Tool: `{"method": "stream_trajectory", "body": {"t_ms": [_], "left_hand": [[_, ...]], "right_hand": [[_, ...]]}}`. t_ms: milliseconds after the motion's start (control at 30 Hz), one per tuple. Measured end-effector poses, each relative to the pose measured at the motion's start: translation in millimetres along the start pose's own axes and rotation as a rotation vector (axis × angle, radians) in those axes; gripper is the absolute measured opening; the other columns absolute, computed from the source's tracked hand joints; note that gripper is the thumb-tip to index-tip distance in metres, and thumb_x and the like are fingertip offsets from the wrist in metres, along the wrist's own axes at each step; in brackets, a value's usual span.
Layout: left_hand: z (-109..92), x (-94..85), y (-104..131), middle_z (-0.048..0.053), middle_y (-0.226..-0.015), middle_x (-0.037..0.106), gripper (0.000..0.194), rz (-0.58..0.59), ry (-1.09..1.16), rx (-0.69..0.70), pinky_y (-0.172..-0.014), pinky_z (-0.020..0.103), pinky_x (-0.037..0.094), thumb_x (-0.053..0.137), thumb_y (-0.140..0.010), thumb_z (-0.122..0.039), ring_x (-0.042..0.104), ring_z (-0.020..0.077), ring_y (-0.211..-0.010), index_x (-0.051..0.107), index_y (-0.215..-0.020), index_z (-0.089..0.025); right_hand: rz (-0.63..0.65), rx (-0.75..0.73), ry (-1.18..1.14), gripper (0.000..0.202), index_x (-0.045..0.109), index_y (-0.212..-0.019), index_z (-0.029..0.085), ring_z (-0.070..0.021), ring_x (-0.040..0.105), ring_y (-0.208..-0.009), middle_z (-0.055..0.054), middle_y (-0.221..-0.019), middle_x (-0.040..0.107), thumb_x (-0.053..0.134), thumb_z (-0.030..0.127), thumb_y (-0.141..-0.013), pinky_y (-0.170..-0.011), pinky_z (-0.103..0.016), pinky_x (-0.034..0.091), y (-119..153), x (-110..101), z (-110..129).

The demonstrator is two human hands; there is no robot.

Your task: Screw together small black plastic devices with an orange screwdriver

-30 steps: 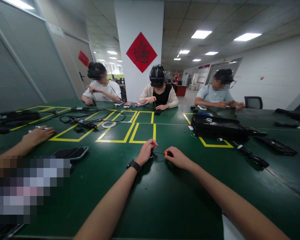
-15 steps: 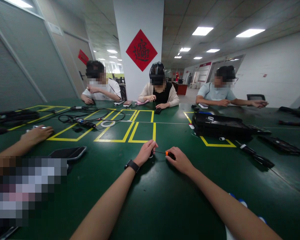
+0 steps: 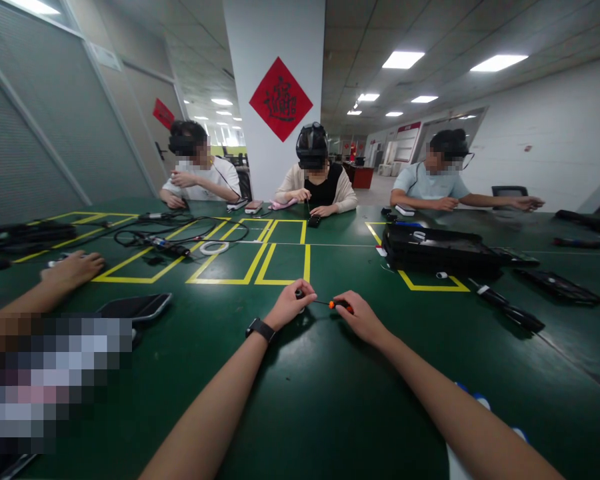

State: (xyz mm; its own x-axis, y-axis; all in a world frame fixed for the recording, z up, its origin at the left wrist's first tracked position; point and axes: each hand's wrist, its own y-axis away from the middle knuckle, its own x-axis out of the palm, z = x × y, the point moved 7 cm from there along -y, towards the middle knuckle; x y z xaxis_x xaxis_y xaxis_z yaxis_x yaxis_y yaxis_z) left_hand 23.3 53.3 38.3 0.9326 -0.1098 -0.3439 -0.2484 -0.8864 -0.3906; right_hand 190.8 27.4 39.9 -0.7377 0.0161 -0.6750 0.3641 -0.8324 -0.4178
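My right hand [image 3: 359,316] is closed round the black and orange handle of a screwdriver [image 3: 334,305]. The thin shaft points left, towards my left hand [image 3: 291,305]. That hand, with a dark watch [image 3: 261,329] on its wrist, pinches a small dark round part [image 3: 299,293] with a pale edge below. The fingers cover much of this part, so I cannot make out its kind. The screwdriver's tip reaches the part or lies very close to it. Both hands are just above the green table [image 3: 280,413].
Right of my hands lies a long black case [image 3: 435,247] with black parts near it. Cables [image 3: 175,247] and a white ring [image 3: 214,248] lie left among yellow tape outlines. A co-worker's hand [image 3: 75,269] is at the left; a phone [image 3: 139,307] lies nearer. Several people sit around the table.
My left hand has turned a little, so more of the dark round part shows. My right hand has shifted slightly with the screwdriver. The right-hand co-worker's outstretched hand has moved outward.
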Motion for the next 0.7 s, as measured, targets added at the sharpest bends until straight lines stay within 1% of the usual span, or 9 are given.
{"method": "stream_trajectory", "body": {"t_ms": [100, 333, 433, 500, 533, 567, 600, 667, 700], "left_hand": [[0, -0.4, 1, 0.001, -0.075, 0.058, 0.026, -0.005, -0.03, 0.0, -0.068, 0.025, 0.04, 0.063, -0.068, -0.037, 0.053, 0.012, -0.069, 0.055, -0.08, -0.016], [-1, -0.3, 0, 0.001, -0.078, 0.058, 0.024, 0.011, -0.052, 0.04, -0.069, 0.026, 0.042, 0.066, -0.066, -0.034, 0.054, 0.012, -0.071, 0.056, -0.077, -0.015], [-3, -0.5, 0, 0.001, -0.078, 0.058, 0.022, 0.011, -0.046, 0.05, -0.07, 0.026, 0.041, 0.065, -0.067, -0.033, 0.054, 0.0121, -0.072, 0.056, -0.076, -0.015], [-4, -0.8, 0, 0.001, -0.078, 0.058, 0.022, 0.01, -0.033, 0.048, -0.07, 0.026, 0.042, 0.065, -0.066, -0.032, 0.054, 0.0119, -0.072, 0.056, -0.077, -0.015], [-4, -0.5, 0, 0.001, -0.077, 0.059, 0.022, 0.015, -0.025, 0.045, -0.07, 0.025, 0.042, 0.065, -0.066, -0.032, 0.054, 0.0117, -0.071, 0.056, -0.077, -0.015], [-4, -0.3, 0, 0.001, -0.077, 0.059, 0.022, 0.02, -0.016, 0.042, -0.069, 0.025, 0.042, 0.065, -0.066, -0.032, 0.054, 0.0115, -0.071, 0.057, -0.077, -0.015], [-3, -0.1, 0, 0.001, -0.076, 0.059, 0.022, 0.025, -0.008, 0.038, -0.069, 0.025, 0.042, 0.065, -0.066, -0.032, 0.054, 0.0114, -0.07, 0.057, -0.077, -0.014], [-2, -0.2, 0, 0.001, -0.075, 0.058, 0.022, 0.027, 0.002, 0.029, -0.068, 0.025, 0.042, 0.066, -0.066, -0.032, 0.053, 0.0112, -0.069, 0.057, -0.077, -0.014], [-1, -0.5, 0, 0.001, -0.075, 0.058, 0.022, 0.025, 0.004, 0.024, -0.067, 0.025, 0.042, 0.066, -0.066, -0.032, 0.053, 0.0112, -0.069, 0.057, -0.076, -0.014]], "right_hand": [[0.02, -0.022, -0.006, 0.02, 0.062, -0.085, 0.017, -0.0171, 0.051, -0.088, -0.007, -0.091, 0.057, 0.043, 0.021, -0.084, -0.084, -0.034, 0.038, -1, 0, 0], [-0.073, 0.02, -0.023, 0.019, 0.058, -0.091, 0.017, -0.0184, 0.051, -0.087, -0.005, -0.091, 0.057, 0.057, 0.026, -0.074, -0.08, -0.034, 0.041, 0, -4, -7], [-0.256, 0.025, -0.086, 0.019, 0.058, -0.092, 0.017, -0.0197, 0.051, -0.091, -0.007, -0.094, 0.057, 0.053, 0.029, -0.077, -0.085, -0.037, 0.04, -10, -29, 7], [-0.325, 0.013, -0.179, 0.021, 0.058, -0.092, 0.016, -0.0199, 0.052, -0.093, -0.008, -0.095, 0.057, 0.049, 0.031, -0.08, -0.087, -0.038, 0.039, -16, -49, 32], [-0.266, -0.013, -0.252, 0.023, 0.057, -0.093, 0.016, -0.0193, 0.053, -0.093, -0.007, -0.096, 0.058, 0.048, 0.033, -0.081, -0.087, -0.037, 0.04, -18, -54, 51], [-0.104, -0.062, -0.335, 0.025, 0.057, -0.095, 0.017, -0.0184, 0.054, -0.092, -0.007, -0.096, 0.058, 0.048, 0.035, -0.081, -0.085, -0.035, 0.042, -18, -52, 75], [0.132, -0.13, -0.412, 0.028, 0.057, -0.099, 0.018, -0.0177, 0.055, -0.092, -0.006, -0.097, 0.059, 0.049, 0.038, -0.081, -0.084, -0.034, 0.043, -11, -44, 103], [0.642, -0.284, -0.493, 0.04, 0.055, -0.109, 0.023, -0.019, 0.054, -0.101, -0.004, -0.106, 0.058, 0.053, 0.046, -0.076, -0.082, -0.032, 0.045, 27, -26, 157], [0.73, -0.322, -0.502, 0.044, 0.058, -0.106, 0.028, -0.0195, 0.055, -0.1, -0.002, -0.102, 0.06, 0.06, 0.05, -0.069, -0.077, -0.03, 0.048, 47, -23, 174]]}}
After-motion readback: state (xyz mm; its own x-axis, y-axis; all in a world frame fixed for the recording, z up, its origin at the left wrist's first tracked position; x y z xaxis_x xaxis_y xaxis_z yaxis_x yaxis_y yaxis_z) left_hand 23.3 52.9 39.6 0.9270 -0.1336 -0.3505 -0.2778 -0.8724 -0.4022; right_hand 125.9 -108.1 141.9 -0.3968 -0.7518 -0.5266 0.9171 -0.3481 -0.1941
